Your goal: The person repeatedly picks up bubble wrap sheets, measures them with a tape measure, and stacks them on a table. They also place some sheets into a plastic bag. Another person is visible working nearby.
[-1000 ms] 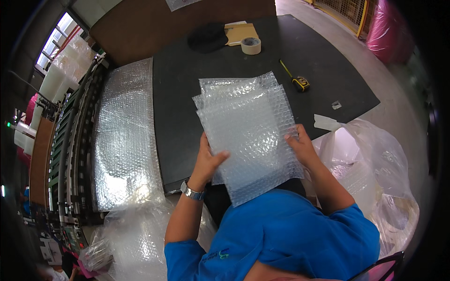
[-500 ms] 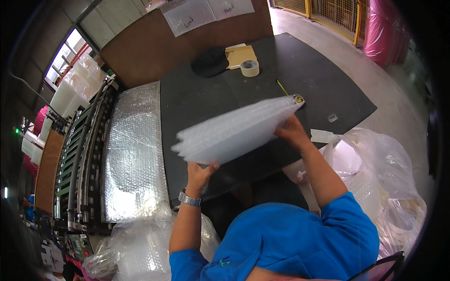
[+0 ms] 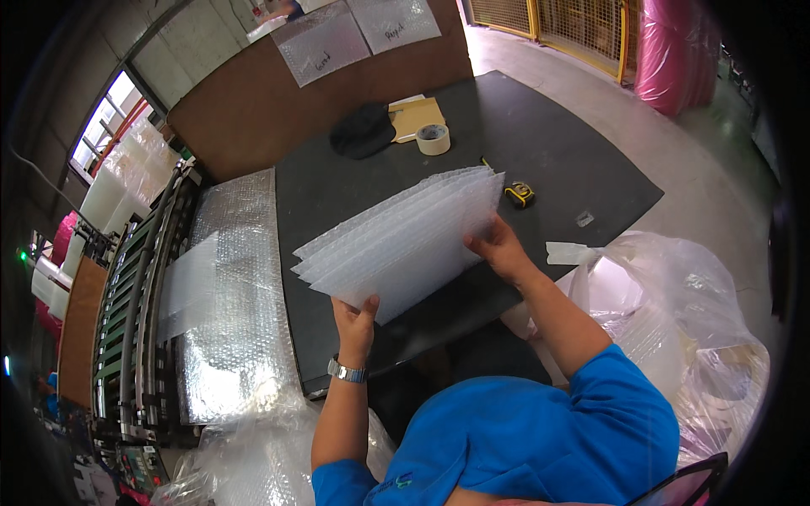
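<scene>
On a workshop floor, a dark table fills the middle of the scene, a brown board rising along its far edge with two pale sheets hung on it. A person in a blue shirt holds a fanned stack of bubble wrap at a tilt above the table's near side. The left hand grips the stack's lower left edge, thumb on the near face; the right hand holds the right end, thumb likewise in front. Both grips are closed only to the stack's thickness — the fingers behind it are largely hidden. A watch circles the left wrist.

Just beyond the stack's right end lies a tape measure; farther back, a tape roll sits near a black cap and a tan folder. To the left, a clear sheet lies partly over a silvery panel beside a roller machine. Clear plastic bunches at right — beyond it, a pink bundle and yellow fencing.
</scene>
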`<state>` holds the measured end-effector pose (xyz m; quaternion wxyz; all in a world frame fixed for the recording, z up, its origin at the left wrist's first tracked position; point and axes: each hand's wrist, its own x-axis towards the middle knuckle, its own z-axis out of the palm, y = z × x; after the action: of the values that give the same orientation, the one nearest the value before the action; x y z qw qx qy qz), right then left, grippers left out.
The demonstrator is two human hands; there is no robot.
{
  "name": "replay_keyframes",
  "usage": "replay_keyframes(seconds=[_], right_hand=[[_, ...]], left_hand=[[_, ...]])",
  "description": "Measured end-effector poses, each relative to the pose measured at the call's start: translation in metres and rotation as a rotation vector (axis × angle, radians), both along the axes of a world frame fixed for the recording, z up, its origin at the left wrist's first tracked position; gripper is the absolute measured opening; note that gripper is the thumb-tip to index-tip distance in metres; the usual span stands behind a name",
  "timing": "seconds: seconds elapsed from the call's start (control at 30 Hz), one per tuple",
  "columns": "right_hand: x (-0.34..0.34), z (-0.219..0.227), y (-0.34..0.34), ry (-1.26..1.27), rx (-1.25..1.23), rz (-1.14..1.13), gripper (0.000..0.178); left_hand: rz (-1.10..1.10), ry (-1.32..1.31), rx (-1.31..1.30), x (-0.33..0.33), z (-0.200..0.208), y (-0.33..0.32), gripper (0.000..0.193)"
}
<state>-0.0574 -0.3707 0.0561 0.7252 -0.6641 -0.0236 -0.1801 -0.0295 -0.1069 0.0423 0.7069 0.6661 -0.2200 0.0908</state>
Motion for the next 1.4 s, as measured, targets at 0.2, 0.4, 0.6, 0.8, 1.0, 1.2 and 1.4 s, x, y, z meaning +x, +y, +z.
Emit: replay_keyframes(seconds=[0.2, 0.4, 0.6, 0.8, 1.0, 1.2, 1.4], right_hand=[[0.007, -0.009, -0.002, 0.018, -0.029, 0.026, 0.049], [0.008, -0.016, 0.0, 0.055, -0.119, -0.024, 0.05], [0.008, -0.016, 0.001, 0.05, -0.06, 0.042, 0.05], [0.009, -0.019, 0.003, 0.059, -0.021, 0.042, 0.05], [0.009, -0.019, 0.003, 0.079, -0.048, 0.041, 0.045], [0.006, -0.016, 0.004, 0.089, -0.108, 0.005, 0.039], [0.006, -0.017, 0.004, 0.036, -0.074, 0.046, 0.039]], left_hand=[[0.0, 0.007, -0.012, 0.001, -0.001, -0.003, 0.074], [0.078, -0.009, 0.19, 0.006, -0.024, 0.004, 0.066], [0.085, -0.033, 0.119, 0.006, -0.033, -0.002, 0.056], [0.078, -0.05, 0.128, 0.011, -0.047, 0.003, 0.056], [0.135, -0.052, 0.127, 0.008, -0.04, 0.002, 0.075], [0.21, -0.041, 0.122, 0.003, -0.038, 0.003, 0.075], [-0.047, 0.164, -0.412, 0.014, -0.05, 0.012, 0.056]])
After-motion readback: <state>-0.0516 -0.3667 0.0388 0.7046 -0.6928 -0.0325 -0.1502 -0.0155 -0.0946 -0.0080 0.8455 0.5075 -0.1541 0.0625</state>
